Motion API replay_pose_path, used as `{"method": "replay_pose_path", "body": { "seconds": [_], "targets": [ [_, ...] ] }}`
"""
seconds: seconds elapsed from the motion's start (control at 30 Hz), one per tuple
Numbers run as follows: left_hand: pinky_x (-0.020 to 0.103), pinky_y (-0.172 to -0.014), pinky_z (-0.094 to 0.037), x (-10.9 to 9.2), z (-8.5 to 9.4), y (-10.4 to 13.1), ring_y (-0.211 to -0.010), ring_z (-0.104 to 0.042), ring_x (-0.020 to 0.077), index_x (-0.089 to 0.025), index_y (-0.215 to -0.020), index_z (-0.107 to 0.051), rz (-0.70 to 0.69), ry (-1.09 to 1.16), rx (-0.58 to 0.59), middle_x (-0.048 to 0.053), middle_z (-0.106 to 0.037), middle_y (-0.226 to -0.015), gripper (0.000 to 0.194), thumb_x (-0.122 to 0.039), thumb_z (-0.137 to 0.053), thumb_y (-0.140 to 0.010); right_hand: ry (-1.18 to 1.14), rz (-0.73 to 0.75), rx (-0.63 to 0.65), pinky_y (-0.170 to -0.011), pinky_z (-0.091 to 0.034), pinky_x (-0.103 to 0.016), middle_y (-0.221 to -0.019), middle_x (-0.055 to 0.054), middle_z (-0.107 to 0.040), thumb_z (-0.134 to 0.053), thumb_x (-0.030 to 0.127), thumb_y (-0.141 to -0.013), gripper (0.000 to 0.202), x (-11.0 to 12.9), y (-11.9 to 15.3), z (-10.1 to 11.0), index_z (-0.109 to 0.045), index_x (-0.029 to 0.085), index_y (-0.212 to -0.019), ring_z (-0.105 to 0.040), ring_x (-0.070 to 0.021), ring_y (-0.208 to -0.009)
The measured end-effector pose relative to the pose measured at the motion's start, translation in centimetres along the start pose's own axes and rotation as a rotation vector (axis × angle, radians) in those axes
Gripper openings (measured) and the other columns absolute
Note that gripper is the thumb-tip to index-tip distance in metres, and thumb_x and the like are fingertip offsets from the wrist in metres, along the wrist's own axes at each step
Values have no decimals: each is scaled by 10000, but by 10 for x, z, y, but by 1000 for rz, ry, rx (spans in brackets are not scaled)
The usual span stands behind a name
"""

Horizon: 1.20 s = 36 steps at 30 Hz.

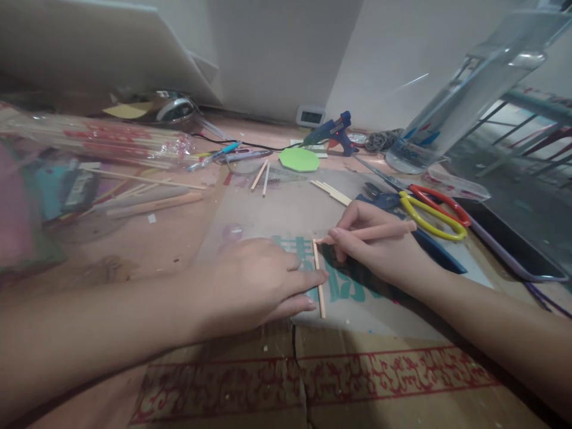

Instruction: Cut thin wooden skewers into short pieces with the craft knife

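Observation:
A thin wooden stick (pixel 319 292) lies on the plastic-covered cardboard (pixel 277 202), pointing away from me. My left hand (pixel 263 277) reaches over from the left, fingers stretched out, with one fingertip pressing on the stick. Between the thumb and fingers of my right hand (pixel 369 244) is a pinkish-orange pen (pixel 384 230). The pen's tip is at the stick's far end; whether it touches cannot be made out. Green printed lettering (pixel 346 286) shows beneath both hands.
Behind stand a blue glue gun (pixel 334 134), a green octagonal piece (pixel 299 159) and a small digital display (pixel 310 115). On the right are red-and-yellow-handled scissors (pixel 433 214), a phone (pixel 509 238) and a large clear bottle (pixel 469 89). Bagged sticks (pixel 102 142) lie left.

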<state>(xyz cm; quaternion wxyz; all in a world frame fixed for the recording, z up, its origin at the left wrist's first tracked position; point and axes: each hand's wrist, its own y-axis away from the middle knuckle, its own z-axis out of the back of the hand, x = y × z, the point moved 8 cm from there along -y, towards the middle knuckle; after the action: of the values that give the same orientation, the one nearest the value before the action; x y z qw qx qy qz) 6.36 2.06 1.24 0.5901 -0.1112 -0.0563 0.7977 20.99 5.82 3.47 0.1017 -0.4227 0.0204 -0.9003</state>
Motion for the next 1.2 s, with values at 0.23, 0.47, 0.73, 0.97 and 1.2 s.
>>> {"method": "replay_pose_path", "body": {
  "seconds": [0.23, 0.47, 0.73, 0.97, 1.2],
  "targets": [
    [336, -676, -454, 0, 1, 0, -732, -677, 215, -255, -1264, -656, -16, 13, -26, 23, -743, -878, 320, -424, -492, -1047, 4, 29, 68, -505, -468, -258, -608, -11, -702, -694, 270, -870, 242, 1, 1, -5, -539, 233, -689, -650, -153, -560],
    [338, -679, -460, -1, 7, 2, -726, -684, 204, -218, -1196, -685, -35, -6, -72, 20, -743, -819, 316, -381, -447, -1068, -46, -8, 5, -577, -499, -295, -601, -6, -707, -658, 306, -923, 233, -2, 1, 0, -505, 244, -759, -683, -178, -607],
    [342, -640, -441, -5, 13, 3, -682, -659, 204, -167, -1115, -702, -92, -57, -139, 33, -733, -773, 307, -339, -452, -1066, -56, 81, 60, -477, -438, -256, -620, -24, -699, -724, 322, -873, 250, 7, 4, -3, -595, 215, -687, -632, -147, -537],
    [319, -634, -461, 0, 14, 3, -663, -662, 188, -216, -1118, -728, -50, -39, -165, 16, -728, -747, 285, -329, -473, -1055, -219, 18, 54, -502, -456, -239, -605, 2, -686, -648, 333, -954, 267, -7, 7, -1, -539, 222, -736, -634, -135, -548],
    [299, -600, -453, 0, 16, 5, -642, -657, 182, -213, -1126, -739, -59, -37, -180, 24, -711, -716, 278, -293, -484, -1047, -313, 63, 443, -468, -469, -198, -625, -18, -712, -745, 321, -873, 258, 14, 29, -26, -584, 197, -714, -648, -122, -535]
  ]
}}
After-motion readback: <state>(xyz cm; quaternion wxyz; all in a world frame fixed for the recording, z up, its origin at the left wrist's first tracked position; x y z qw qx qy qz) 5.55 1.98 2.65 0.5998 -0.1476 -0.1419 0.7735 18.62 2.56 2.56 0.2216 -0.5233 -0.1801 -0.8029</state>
